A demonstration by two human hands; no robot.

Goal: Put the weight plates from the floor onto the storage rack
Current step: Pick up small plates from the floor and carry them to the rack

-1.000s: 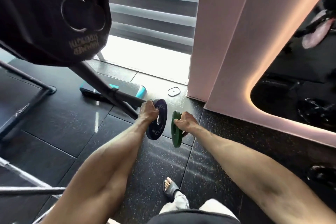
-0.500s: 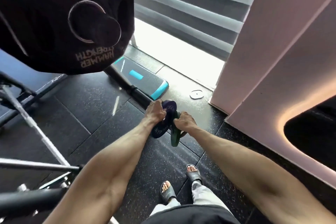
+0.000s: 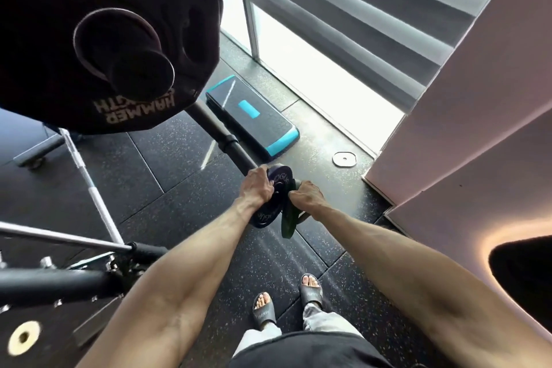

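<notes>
Left hand [image 3: 257, 187]: fingers curled round rim of round purple plate [image 3: 270, 209]. Right hand [image 3: 306, 196]: fingers grip thin green plate [image 3: 288, 225]. Plates on edge, faces touching, held above speckled rubber floor [image 3: 179, 188], just beside smooth black tube [image 3: 221, 134].

Green plate [image 3: 287, 225] — top hidden by right hand [image 3: 306, 197].
</notes>
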